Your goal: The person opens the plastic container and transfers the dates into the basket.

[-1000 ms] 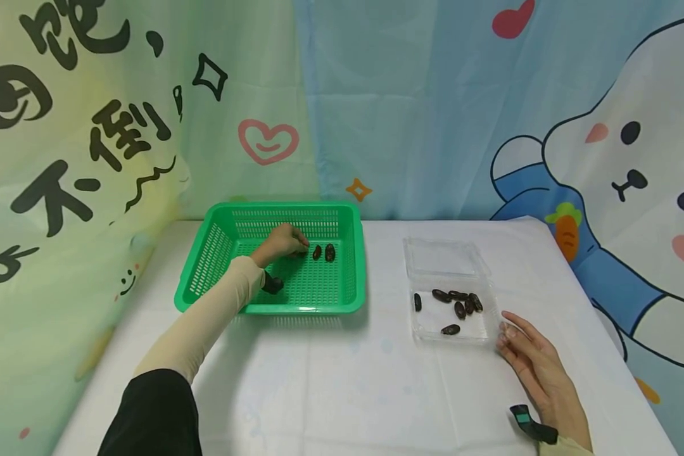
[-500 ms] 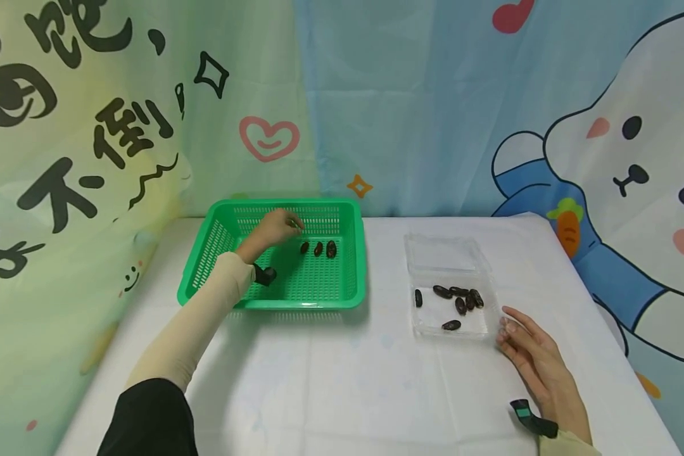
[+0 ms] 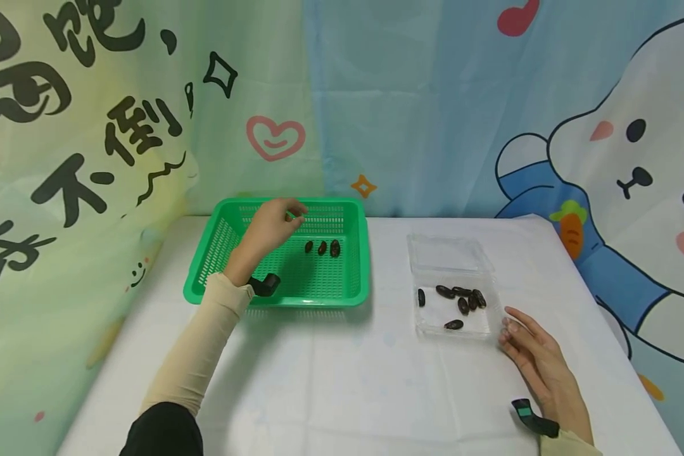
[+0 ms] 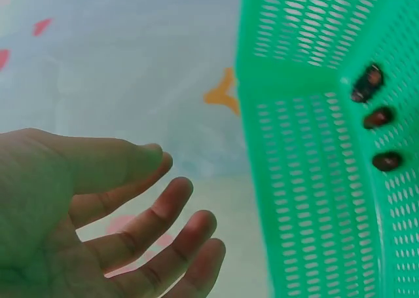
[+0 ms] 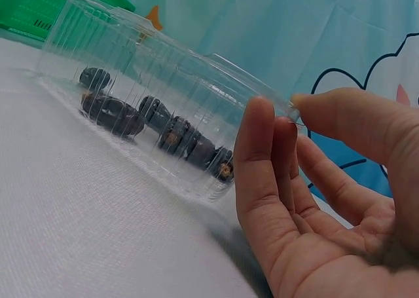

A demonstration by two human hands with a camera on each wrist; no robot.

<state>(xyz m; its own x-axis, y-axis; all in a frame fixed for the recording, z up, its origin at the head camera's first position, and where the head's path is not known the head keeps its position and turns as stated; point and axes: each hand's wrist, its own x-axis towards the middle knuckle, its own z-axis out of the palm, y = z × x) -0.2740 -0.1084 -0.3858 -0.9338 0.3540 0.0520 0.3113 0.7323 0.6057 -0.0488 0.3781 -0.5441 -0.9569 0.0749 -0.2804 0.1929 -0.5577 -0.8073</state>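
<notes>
My left hand (image 3: pixel 272 223) is raised over the back left of the green plastic basket (image 3: pixel 358 278). Its fingers are relaxed and nothing is in them, as the left wrist view (image 4: pixel 131 226) also shows. Three dark brown dates (image 3: pixel 322 247) lie in a row on the basket floor. My right hand (image 3: pixel 538 364) pinches the right rim of a clear plastic box (image 3: pixel 433 328), thumb on top of the rim and fingers against the side wall. Several more dates (image 5: pixel 112 112) lie inside the box, most of them bunched towards its right side.
The box's clear lid (image 3: pixel 447 253) lies folded back behind it. Both containers stand on a white tablecloth (image 3: pixel 342 380), with a gap between them. A printed curtain (image 3: pixel 376 114) hangs directly behind the table.
My left hand has let go of a date, which now forms the left end of the row, and has risen up from the basket floor. The right hand stays at the box.
</notes>
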